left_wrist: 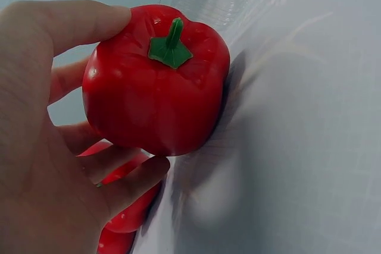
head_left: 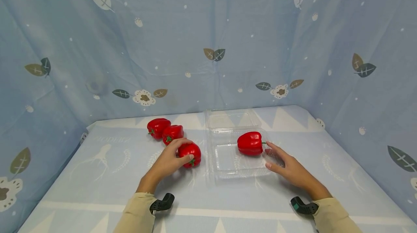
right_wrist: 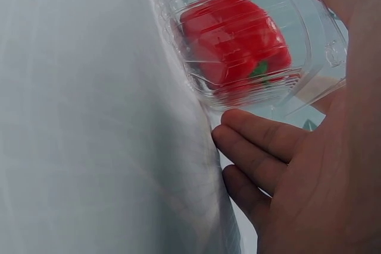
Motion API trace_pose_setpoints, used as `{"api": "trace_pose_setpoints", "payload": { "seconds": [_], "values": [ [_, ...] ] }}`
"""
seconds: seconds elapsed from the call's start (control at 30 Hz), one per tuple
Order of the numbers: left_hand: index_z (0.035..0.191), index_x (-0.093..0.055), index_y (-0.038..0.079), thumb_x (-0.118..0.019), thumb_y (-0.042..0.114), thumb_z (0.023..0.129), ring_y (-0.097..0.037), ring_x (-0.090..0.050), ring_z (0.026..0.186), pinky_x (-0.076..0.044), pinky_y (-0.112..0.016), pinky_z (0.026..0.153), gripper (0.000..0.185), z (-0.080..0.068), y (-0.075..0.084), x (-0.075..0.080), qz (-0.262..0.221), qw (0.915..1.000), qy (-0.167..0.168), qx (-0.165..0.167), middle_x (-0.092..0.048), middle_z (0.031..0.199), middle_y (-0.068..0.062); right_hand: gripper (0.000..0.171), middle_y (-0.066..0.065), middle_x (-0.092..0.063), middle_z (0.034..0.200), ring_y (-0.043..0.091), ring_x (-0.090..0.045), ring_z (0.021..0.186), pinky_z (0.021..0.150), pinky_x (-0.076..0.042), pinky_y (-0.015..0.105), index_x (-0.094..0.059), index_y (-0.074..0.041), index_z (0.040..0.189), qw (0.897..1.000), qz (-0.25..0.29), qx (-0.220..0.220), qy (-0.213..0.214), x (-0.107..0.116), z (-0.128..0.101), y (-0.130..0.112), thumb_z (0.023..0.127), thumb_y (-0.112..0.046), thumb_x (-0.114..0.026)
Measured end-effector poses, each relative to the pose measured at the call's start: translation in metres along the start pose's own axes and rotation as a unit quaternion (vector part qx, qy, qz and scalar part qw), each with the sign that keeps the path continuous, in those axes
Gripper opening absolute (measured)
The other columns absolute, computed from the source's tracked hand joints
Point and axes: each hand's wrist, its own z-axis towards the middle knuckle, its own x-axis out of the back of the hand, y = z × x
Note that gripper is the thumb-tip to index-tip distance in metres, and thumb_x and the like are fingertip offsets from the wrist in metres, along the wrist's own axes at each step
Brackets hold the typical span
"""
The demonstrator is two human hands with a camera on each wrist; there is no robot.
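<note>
Far left on the table (head_left: pixel 97 175): two loose red peppers, the back pepper (head_left: pixel 158 127) and the middle pepper (head_left: pixel 173 132), touching each other, well within knocking range. Next along, left hand (head_left: pixel 169 161) wrapped round the near pepper (head_left: pixel 190 153), thumb over the top by the green stem (left_wrist: pixel 171 43), fingers curled underneath, pepper resting on or just off the cloth, hard to tell which. Glossy skin, rounded shoulders: could well squirt out of a loose hold and roll, or nudge the middle pepper lying just behind the knuckles and send both neighbours wandering toward the table edge. Centre now: clear clamshell box (head_left: pixel 224 160), lid laid open behind it, thin and light, one boxed pepper (head_left: pixel 249 143) lying on its side near the far right corner, stem pointing right. All that weight at one side, so a likely tilt or skid if anything bumps the rim. Further right, right hand (head_left: pixel 286 166) with fingers straight and relaxed, gripping nothing, fingertips (right_wrist: pixel 238 132) at the box's right wall. Too firm a push there and the flimsy tray probably slides left or buckles; too light a touch and no steadying at all when something lands inside.
</note>
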Motion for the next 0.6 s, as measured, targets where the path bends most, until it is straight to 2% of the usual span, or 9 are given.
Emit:
{"api": "trace_pose_setpoints", "payload": {
  "seconds": [0.17,0.3,0.47,0.6],
  "values": [
    [0.124,-0.057,0.029,-0.076,0.03,0.08,-0.023,-0.042,0.124,-0.043,-0.053,0.097,0.047,-0.0005,0.0005,0.0009,0.001,1.0,0.006,0.002,-0.046,0.134,0.003,0.072,0.009,-0.05,0.138,0.034,-0.041,0.13,0.099,-0.029,0.068,-0.025,-0.03,0.151,1.0,-0.002,0.005,0.001,-0.0005,0.0009,0.0019,0.09,-0.041,-0.062],
    [0.124,-0.056,0.031,-0.076,0.035,0.079,-0.022,-0.043,0.122,-0.046,-0.052,0.094,0.049,-0.0016,0.0007,0.0014,-0.001,0.9998,0.011,0.019,-0.047,0.132,0.005,0.072,0.009,-0.05,0.139,0.034,-0.041,0.131,0.099,-0.029,0.068,-0.025,-0.029,0.151,1.0,-0.002,0.003,0.0,-0.0008,0.0013,0.0021,0.09,-0.041,-0.062],
    [0.128,-0.053,0.033,-0.076,0.044,0.076,-0.023,-0.041,0.123,-0.05,-0.049,0.088,0.057,-0.0013,0.0043,0.0032,-0.03,0.9983,0.012,0.049,-0.045,0.134,0.005,0.073,0.009,-0.05,0.139,0.035,-0.041,0.131,0.099,-0.029,0.068,-0.025,-0.028,0.151,1.0,-0.001,0.003,0.0,-0.0007,0.0012,0.0017,0.09,-0.041,-0.062],
    [0.13,-0.051,0.035,-0.076,0.046,0.075,-0.023,-0.04,0.125,-0.051,-0.048,0.086,0.062,-0.0009,0.0072,0.005,-0.055,0.9968,0.013,0.056,-0.044,0.136,0.005,0.073,0.009,-0.05,0.139,0.035,-0.041,0.131,0.099,-0.029,0.068,-0.025,-0.03,0.151,1.0,-0.001,0.0,0.001,-0.0003,0.0012,0.0005,0.09,-0.041,-0.062]
  ]
}}
